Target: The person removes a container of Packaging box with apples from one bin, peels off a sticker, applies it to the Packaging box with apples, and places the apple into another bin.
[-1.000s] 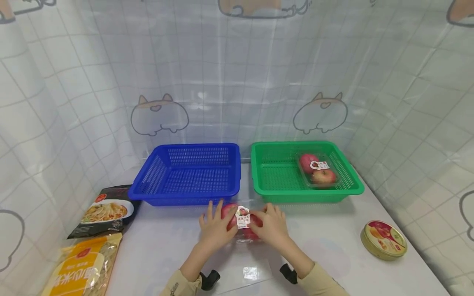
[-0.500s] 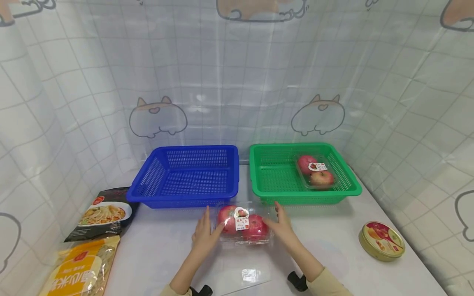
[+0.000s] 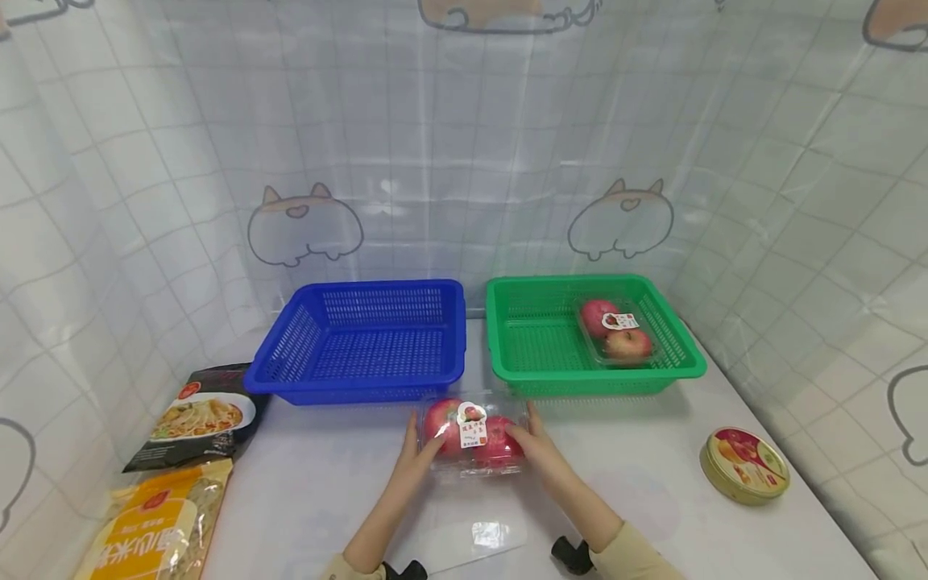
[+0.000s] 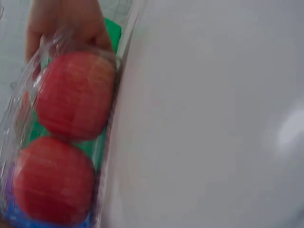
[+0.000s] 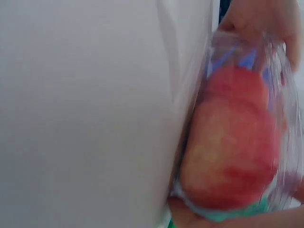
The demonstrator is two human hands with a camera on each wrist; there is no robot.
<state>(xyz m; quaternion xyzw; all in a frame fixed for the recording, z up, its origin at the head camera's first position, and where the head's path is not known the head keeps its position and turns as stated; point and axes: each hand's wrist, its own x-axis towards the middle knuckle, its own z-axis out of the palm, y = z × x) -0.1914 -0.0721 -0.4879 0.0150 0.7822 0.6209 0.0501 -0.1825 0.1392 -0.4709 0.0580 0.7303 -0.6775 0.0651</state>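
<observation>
A clear plastic pack of two red apples with a white label lies in front of the gap between the two baskets. My left hand holds its left end and my right hand holds its right end, fingers wrapped over the edges. The left wrist view shows the apple pack close up against the white table, with the right hand's fingers at its far end. From the right wrist, the pack fills the right side, with left-hand fingers at its top. I cannot tell whether it is lifted off the table.
An empty blue basket stands behind the pack on the left. The green basket on the right holds another apple pack. Two noodle bags lie at the left edge. A round tin sits right, a plastic film near me.
A second ago both hands lay over the top of the pack. They spread out to its two ends and now close in on them.
</observation>
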